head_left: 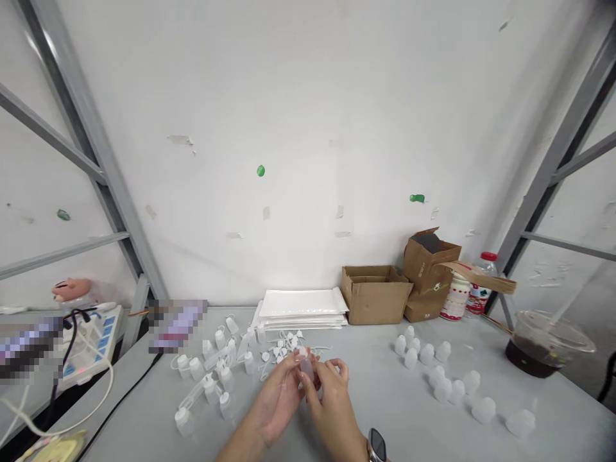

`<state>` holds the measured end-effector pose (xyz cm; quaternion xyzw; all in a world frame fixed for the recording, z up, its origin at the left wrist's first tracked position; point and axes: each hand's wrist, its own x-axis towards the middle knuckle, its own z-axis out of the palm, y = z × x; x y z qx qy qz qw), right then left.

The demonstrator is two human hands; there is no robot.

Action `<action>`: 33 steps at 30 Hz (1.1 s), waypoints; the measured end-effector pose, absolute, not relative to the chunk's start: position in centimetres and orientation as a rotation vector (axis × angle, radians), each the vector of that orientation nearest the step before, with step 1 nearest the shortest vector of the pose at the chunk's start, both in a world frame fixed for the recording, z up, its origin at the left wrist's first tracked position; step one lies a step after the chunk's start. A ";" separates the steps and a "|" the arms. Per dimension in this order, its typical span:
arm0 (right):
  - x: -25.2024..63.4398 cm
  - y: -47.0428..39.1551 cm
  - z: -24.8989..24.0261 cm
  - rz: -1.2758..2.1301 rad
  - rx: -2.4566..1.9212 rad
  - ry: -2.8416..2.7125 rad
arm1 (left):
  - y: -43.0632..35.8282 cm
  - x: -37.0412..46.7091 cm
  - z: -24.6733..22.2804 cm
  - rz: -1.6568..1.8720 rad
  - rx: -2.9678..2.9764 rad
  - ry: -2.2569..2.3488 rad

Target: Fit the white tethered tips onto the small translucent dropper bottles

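Both hands meet at the middle of the grey table. In my left hand (279, 394) a small translucent plastic bottle (306, 364) is held upright between the fingers. My right hand (332, 391) presses on it from the other side, thumb and fingers drawn together. The fingers partly cover the bottle and its top. Just behind the hands lies a pile of small white caps (282, 350), some with thin tubes. To the left stand or lie several white-capped bottles (210, 390), some with tubes attached.
Several translucent, rounded pieces (443, 389) lie on the right. White envelopes (303, 308), an open cardboard box (375, 298) and a brown paper bag (428, 282) are by the wall. A bowl of dark liquid (534, 359) is far right; a phone (178, 325) and cable lie left.
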<state>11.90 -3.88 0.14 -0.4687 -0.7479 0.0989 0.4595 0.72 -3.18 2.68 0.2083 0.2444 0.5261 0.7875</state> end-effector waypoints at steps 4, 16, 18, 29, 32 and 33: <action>11.9 -3.8 0.1 0.237 -1.140 -1.859 | -3.4 0.9 2.8 1.160 0.451 0.598; 12.3 -2.9 -0.1 0.201 -1.244 -1.794 | -2.9 0.6 2.5 1.154 0.450 0.554; 12.3 -2.9 -0.1 0.151 -1.240 -1.808 | -2.9 0.7 2.5 1.155 0.449 0.578; 12.1 -3.4 0.6 -0.351 -1.102 -1.904 | -2.9 0.9 2.2 1.213 0.589 0.648; 12.2 -3.3 0.5 -0.386 -1.081 -1.879 | -2.8 0.9 2.3 1.210 0.557 0.681; 12.2 -3.3 0.4 -0.383 -1.079 -1.869 | -2.8 0.9 2.3 1.198 0.537 0.685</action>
